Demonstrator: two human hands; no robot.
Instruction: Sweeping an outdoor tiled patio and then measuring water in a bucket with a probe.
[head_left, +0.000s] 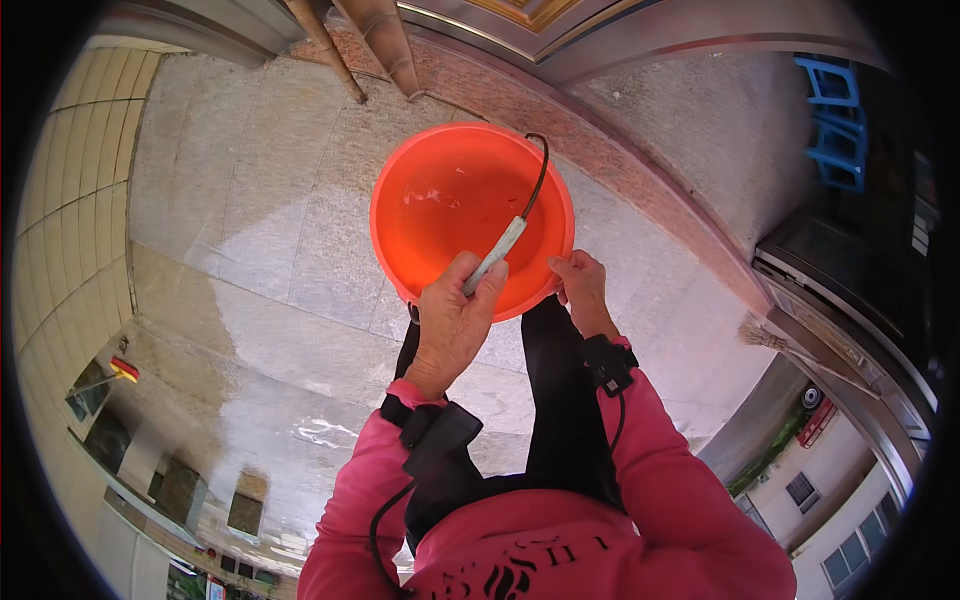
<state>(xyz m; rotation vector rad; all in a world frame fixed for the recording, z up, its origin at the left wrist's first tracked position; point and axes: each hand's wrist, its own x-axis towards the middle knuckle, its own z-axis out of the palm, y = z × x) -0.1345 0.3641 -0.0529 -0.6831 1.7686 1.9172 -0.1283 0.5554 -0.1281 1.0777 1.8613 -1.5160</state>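
An orange plastic basin (382, 247) is in front of my legs, with a shiny patch that looks like water inside. My left hand (459, 319) grips the pale handle of a tool (501, 249) above the near side of the basin. From the handle a thin dark curved metal rod runs to the basin's far right rim, bending into a hook there. My right hand (583, 289) pinches the basin's rim at the near right. A small dark loop shows at the basin's near left edge, beside my left hand.
Two bamboo poles (384, 49) stand beyond the basin, near a reddish stone doorsill (637, 161). Blue plastic stools (836, 124) are at the upper right. A straw broom (765, 337) leans at the right. A tiled wall (82, 180) borders the left; the paved floor has wet patches.
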